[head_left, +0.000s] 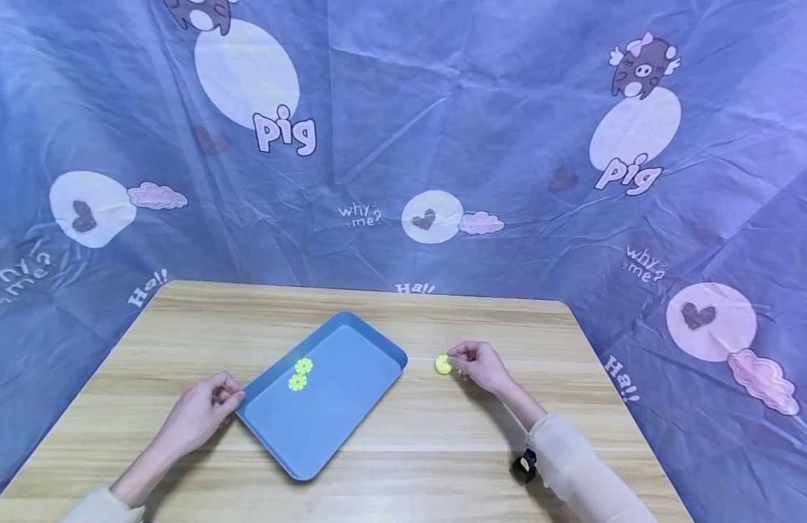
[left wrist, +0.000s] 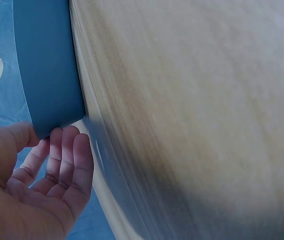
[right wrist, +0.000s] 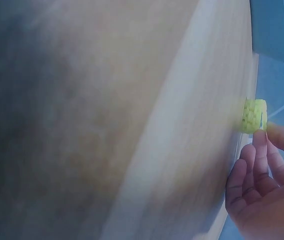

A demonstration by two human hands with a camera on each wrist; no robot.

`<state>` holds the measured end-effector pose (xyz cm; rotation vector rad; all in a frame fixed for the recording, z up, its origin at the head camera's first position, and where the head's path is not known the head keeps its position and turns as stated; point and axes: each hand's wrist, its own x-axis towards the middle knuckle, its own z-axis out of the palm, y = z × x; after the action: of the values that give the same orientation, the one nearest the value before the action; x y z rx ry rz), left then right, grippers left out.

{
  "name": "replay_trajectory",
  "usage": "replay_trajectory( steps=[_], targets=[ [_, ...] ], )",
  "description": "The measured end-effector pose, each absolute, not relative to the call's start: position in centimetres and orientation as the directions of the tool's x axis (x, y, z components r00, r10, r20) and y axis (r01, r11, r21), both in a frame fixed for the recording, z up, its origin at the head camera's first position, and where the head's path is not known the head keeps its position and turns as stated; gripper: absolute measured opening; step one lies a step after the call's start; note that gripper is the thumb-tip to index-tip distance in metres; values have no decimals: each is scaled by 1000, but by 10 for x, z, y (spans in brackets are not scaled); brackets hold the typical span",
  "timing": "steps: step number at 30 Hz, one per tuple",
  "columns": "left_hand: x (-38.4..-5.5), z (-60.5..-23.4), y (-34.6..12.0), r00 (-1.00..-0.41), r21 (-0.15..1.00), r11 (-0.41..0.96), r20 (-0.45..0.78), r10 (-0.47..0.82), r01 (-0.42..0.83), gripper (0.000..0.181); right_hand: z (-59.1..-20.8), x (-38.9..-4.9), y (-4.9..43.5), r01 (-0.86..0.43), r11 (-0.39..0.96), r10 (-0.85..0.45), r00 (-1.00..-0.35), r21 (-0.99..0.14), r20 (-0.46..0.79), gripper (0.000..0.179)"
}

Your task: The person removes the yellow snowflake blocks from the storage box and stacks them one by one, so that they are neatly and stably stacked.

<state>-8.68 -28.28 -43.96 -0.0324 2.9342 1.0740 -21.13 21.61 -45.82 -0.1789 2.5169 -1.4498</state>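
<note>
On the table, right of the blue tray [head_left: 338, 428], stands a short stack of yellow-green notched plastic discs [head_left: 443, 365]. My right hand [head_left: 481, 365] pinches the edge of the stack's top disc between thumb and fingers. The right wrist view shows the stacked discs [right wrist: 252, 116] side-on, with the fingertips right at the top one. Two similar yellow discs [head_left: 298, 382] lie flat in the tray, touching or nearly so. At the tray's left corner, my left hand [head_left: 197, 412] holds the rim, its thumb on the wall [left wrist: 52, 65] and its fingers curled against the outside.
Both things rest on a light wood-grain table [head_left: 416, 479]. A small black object [head_left: 524, 466] is by the right sleeve. Behind the table and at its sides hangs a blue printed cloth [head_left: 390, 152], close to the table edges.
</note>
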Motion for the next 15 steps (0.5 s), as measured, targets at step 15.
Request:
replay_trajectory(
  steps=[15],
  targets=[
    [-87, -442, -283, -1000, 648, 761, -20, -18, -26, 4, -443, -208, 204, -50, 578, -186, -980, -815, -72, 18]
  ],
)
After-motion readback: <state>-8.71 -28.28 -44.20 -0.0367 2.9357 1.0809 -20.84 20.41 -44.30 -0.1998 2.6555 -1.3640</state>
